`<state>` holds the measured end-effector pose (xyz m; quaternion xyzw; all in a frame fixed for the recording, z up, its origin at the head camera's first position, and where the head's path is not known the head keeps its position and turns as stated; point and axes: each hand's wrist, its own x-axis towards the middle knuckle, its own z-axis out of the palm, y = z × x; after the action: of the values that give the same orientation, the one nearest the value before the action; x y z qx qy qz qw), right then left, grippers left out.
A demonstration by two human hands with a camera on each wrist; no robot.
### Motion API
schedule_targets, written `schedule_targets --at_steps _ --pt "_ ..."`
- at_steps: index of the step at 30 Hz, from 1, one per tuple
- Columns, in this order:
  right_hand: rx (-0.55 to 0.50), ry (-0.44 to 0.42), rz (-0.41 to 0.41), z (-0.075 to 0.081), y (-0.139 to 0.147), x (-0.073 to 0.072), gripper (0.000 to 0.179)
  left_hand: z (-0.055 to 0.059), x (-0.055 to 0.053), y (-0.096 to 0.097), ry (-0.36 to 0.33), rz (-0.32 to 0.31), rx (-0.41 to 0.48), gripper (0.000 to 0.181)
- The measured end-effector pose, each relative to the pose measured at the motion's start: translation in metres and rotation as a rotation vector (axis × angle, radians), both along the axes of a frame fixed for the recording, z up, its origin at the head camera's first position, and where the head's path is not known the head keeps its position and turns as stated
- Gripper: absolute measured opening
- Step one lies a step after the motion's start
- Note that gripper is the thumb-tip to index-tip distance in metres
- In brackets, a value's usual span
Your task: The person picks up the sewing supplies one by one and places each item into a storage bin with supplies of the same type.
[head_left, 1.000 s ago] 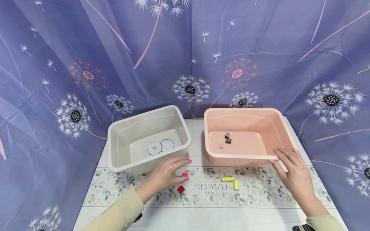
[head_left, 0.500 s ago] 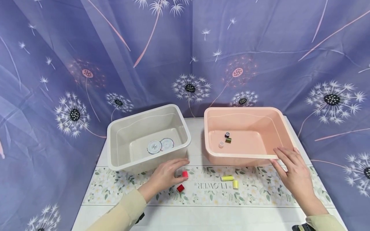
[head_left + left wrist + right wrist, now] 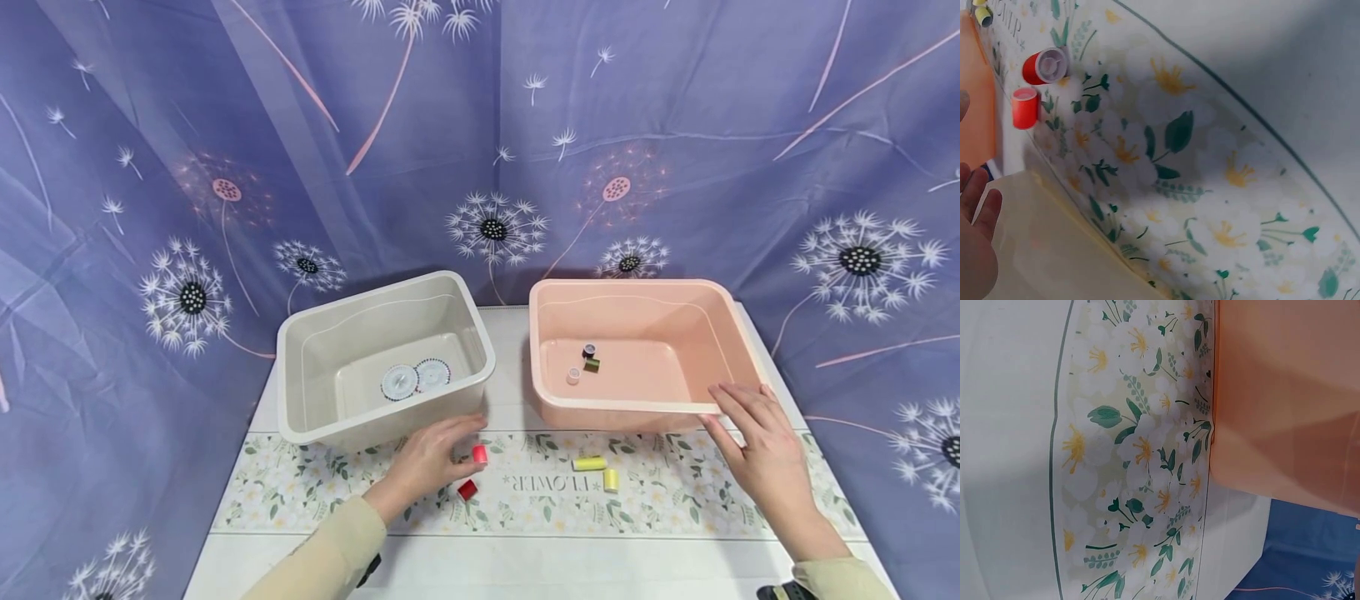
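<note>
The bright red spool point(image 3: 480, 454) sits on the floral strip of the bench point(image 3: 427, 575), just off the near right corner of the grey tub point(image 3: 345, 425). My left grip point(image 3: 429, 458) is spread beside it, thumb and fingers parted; the left wrist view shows a gap to the spool, so I judge nothing is pinched.

To take it well, I'd centre the spool between thumb and index, then close squarely on its middle, since a lopsided squeeze could roll something this small. The dark red spool point(image 3: 467, 490) lies just beside it, close under the thumb, so I'd come in without dipping that side, and lift straight before swinging past the grey tub's wall.

Farther right, the yellow spools point(image 3: 589, 464) lie well apart from the left grip. My right grip point(image 3: 763, 450) has its fingers over the near rim of the pink tub point(image 3: 622, 408), thumb outside; I'd use it only as a light steady, because pulling could shift the tub.
</note>
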<state>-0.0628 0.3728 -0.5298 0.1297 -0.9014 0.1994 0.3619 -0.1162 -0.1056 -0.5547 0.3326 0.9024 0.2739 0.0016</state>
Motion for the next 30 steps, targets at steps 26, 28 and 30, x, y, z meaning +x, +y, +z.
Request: schedule_targets --at_steps 26,28,30 --pt "0.04 -0.107 -0.004 0.003 0.003 0.005 0.074 -0.03 0.004 -0.002 -0.116 0.125 -0.032 0.071" --pt "0.035 -0.094 -0.005 0.003 0.002 0.004 0.074 -0.032 0.004 -0.002 -0.116 0.13 -0.024 0.071" --pt "0.025 -0.076 -0.003 0.004 0.0 0.004 0.073 -0.033 0.004 -0.002 -0.116 0.135 -0.016 0.071"
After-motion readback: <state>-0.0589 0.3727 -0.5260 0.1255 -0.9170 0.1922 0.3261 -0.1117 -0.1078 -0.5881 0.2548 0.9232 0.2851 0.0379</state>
